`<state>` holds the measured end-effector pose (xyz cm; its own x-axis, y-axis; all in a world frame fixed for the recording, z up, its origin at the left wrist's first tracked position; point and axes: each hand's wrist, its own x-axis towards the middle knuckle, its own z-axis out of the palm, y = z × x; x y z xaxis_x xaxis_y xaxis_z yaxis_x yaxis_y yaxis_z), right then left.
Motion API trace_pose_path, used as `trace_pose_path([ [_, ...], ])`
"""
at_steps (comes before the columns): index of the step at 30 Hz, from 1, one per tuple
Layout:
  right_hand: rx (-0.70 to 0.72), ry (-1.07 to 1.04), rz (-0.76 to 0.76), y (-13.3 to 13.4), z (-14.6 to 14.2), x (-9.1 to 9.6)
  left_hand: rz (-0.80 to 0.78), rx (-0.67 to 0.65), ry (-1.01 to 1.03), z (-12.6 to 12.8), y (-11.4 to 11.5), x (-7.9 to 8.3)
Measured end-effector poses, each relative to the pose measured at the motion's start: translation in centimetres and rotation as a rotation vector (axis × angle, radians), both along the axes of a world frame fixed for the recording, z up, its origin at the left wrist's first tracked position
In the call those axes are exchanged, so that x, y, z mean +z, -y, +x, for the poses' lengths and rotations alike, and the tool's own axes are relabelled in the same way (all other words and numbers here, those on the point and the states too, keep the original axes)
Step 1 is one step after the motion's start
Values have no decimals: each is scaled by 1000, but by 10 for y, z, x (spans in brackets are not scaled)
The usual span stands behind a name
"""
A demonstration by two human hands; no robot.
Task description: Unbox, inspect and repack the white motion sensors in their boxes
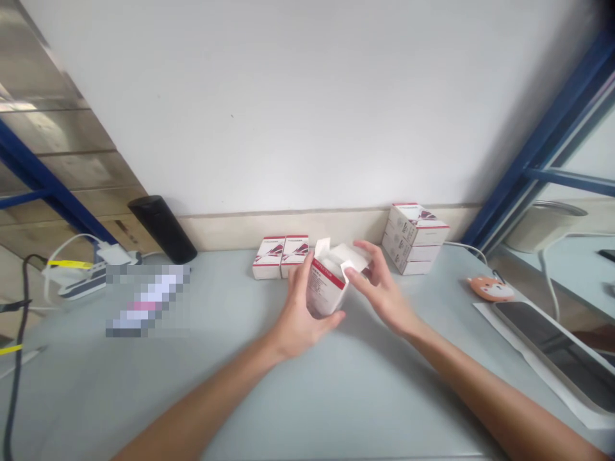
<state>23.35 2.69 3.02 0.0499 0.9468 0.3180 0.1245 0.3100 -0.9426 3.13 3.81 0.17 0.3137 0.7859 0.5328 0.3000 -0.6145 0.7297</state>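
Observation:
A small white carton with a red band (327,287) stands upright near the middle of the pale grey table (307,397), its top flaps open. My left hand (300,314) is wrapped round its left side and bottom. My right hand (379,282) touches the carton's open top flap with thumb and fingertips. Two matching closed cartons (281,256) lie side by side against the back ledge just behind it. A stack of three more cartons (414,238) stands at the back right.
A black cylinder (162,229) leans at the back left beside a white power strip with cables (84,272). An orange animal-shaped object (490,288) and a dark tablet on white paper (552,346) lie at the right. Blue shelf frames flank both sides.

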Motion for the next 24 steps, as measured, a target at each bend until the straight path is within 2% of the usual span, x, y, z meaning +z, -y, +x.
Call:
trace_pose_path([
  [3,131,-141,-85,7,-7,6,-4,-57,10,-3,1,1],
  [6,196,-170,-12,13,-8,12,54,-84,14,-8,-1,4],
  [10,199,46,211,21,-6,18,168,-99,-18,-11,-6,7],
  [13,267,241,371,26,-7,21,155,-134,45,-6,-6,3],
  [15,232,263,413,28,-9,22,143,-149,106,-2,-5,-2],
  [19,66,194,388,27,-14,21,192,-166,124,1,-4,-6],
  [24,104,169,441,26,-15,19,315,-187,69,-5,-6,3],
])
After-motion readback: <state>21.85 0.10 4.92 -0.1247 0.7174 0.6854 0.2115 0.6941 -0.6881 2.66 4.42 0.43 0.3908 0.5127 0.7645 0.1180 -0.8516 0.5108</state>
